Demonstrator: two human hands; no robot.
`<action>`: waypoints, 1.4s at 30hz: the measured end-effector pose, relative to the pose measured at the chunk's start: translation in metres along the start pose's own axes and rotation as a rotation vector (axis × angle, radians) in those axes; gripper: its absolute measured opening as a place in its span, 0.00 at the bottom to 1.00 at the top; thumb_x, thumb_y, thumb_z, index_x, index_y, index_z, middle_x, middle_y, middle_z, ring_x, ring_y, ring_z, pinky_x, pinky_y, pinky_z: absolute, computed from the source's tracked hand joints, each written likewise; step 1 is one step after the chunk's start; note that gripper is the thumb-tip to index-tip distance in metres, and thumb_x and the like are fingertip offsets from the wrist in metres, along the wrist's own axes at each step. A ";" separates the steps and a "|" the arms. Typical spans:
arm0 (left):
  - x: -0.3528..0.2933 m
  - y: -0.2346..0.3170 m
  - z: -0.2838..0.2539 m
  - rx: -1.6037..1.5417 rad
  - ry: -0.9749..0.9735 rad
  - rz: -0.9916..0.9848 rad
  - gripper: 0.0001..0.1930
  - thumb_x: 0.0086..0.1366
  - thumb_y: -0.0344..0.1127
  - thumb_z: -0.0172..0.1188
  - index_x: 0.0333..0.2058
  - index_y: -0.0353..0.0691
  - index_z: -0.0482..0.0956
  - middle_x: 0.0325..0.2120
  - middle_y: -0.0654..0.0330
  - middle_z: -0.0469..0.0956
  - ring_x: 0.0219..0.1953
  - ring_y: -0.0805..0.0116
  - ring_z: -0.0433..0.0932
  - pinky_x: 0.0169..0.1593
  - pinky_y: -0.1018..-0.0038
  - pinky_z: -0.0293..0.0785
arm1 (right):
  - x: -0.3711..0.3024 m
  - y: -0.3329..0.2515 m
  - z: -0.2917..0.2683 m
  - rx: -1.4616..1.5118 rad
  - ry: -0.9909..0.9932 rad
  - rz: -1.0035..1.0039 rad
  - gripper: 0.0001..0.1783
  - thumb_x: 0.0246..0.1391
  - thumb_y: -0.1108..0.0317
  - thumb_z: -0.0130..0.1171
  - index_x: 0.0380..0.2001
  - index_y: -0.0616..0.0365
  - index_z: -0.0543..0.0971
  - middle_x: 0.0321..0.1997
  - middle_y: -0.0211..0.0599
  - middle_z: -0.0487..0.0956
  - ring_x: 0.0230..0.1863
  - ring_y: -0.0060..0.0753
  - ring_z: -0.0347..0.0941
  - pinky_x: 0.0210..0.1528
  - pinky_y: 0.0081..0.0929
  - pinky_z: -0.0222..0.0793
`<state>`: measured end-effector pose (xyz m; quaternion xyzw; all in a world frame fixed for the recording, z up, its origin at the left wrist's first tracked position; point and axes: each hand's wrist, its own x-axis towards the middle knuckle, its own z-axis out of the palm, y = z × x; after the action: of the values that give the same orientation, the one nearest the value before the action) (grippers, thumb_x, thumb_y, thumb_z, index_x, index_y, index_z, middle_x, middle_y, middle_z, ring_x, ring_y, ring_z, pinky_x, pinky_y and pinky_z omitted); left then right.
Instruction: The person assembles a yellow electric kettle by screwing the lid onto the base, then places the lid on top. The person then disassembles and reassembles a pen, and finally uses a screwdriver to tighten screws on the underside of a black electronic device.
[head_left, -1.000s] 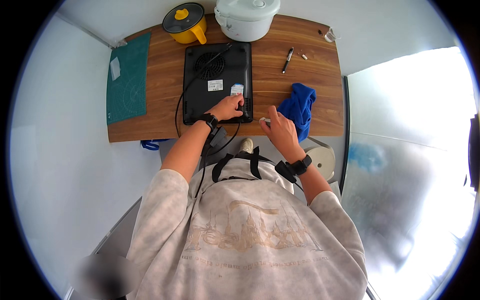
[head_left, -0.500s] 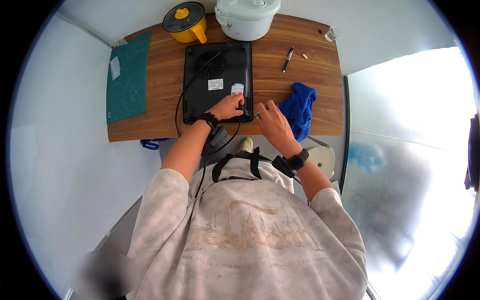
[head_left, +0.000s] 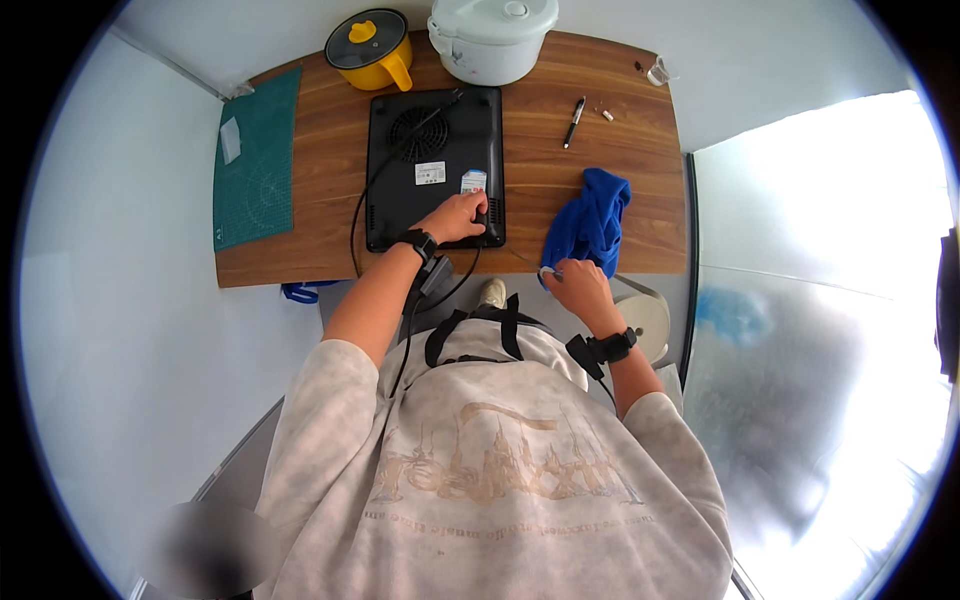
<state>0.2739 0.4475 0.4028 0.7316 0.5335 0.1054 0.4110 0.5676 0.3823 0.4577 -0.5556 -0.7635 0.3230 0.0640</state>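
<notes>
A black cooktop-like appliance (head_left: pixel 400 215) lies with its vented underside up on the wooden table. My left hand (head_left: pixel 458 216) rests on its near right part, thumb and fingers bent together; what they pinch is hidden. A black cord (head_left: pixel 468 272) runs from just below those fingers down over the table edge. Farther right, at the near edge, my right hand (head_left: pixel 582 283) is closed on a small pale roundish thing (head_left: pixel 545 273), too small to name. From it a thin strand seems to stretch left. Just behind that hand lies a crumpled blue cloth (head_left: pixel 590 220).
A yellow pot (head_left: pixel 385 72) with a dark lid and a white lidded pot (head_left: pixel 490 60) stand at the back. On the left lies a green cutting mat (head_left: pixel 255 170). A pen (head_left: pixel 574 122) and a clear cup (head_left: pixel 659 71) are at the right. A stool (head_left: pixel 645 322) stands below.
My right hand has moved right and nearer to me, away from the appliance, with the small pale thing in it. The left hand has stayed at the appliance.
</notes>
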 end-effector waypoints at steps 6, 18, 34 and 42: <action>0.007 0.006 0.002 -0.009 -0.019 -0.020 0.17 0.54 0.29 0.68 0.38 0.38 0.68 0.33 0.57 0.72 0.33 0.62 0.73 0.38 0.66 0.73 | -0.009 0.008 -0.004 0.160 0.153 0.007 0.15 0.51 0.59 0.62 0.34 0.61 0.84 0.31 0.50 0.82 0.32 0.54 0.79 0.36 0.42 0.75; 0.005 0.011 0.005 -0.004 -0.046 -0.074 0.17 0.55 0.30 0.68 0.38 0.38 0.68 0.33 0.57 0.72 0.33 0.62 0.73 0.39 0.66 0.72 | -0.005 0.008 0.009 0.195 0.118 -0.033 0.14 0.55 0.61 0.61 0.33 0.62 0.85 0.26 0.55 0.80 0.29 0.56 0.79 0.35 0.43 0.74; 0.004 0.012 0.001 -0.014 -0.048 -0.066 0.17 0.55 0.30 0.69 0.38 0.39 0.68 0.32 0.58 0.71 0.33 0.64 0.71 0.38 0.67 0.71 | -0.006 0.007 0.020 0.210 0.135 -0.075 0.13 0.57 0.63 0.60 0.29 0.62 0.85 0.22 0.54 0.79 0.25 0.57 0.77 0.30 0.44 0.73; 0.006 0.006 0.003 -0.007 -0.041 -0.052 0.17 0.55 0.30 0.69 0.38 0.38 0.69 0.32 0.58 0.71 0.33 0.63 0.72 0.38 0.67 0.71 | -0.006 0.001 0.017 0.197 0.127 -0.064 0.16 0.58 0.62 0.56 0.25 0.63 0.82 0.23 0.56 0.79 0.26 0.61 0.77 0.33 0.50 0.76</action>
<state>0.2817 0.4510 0.4034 0.7180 0.5435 0.0814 0.4272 0.5623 0.3700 0.4453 -0.5412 -0.7398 0.3584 0.1770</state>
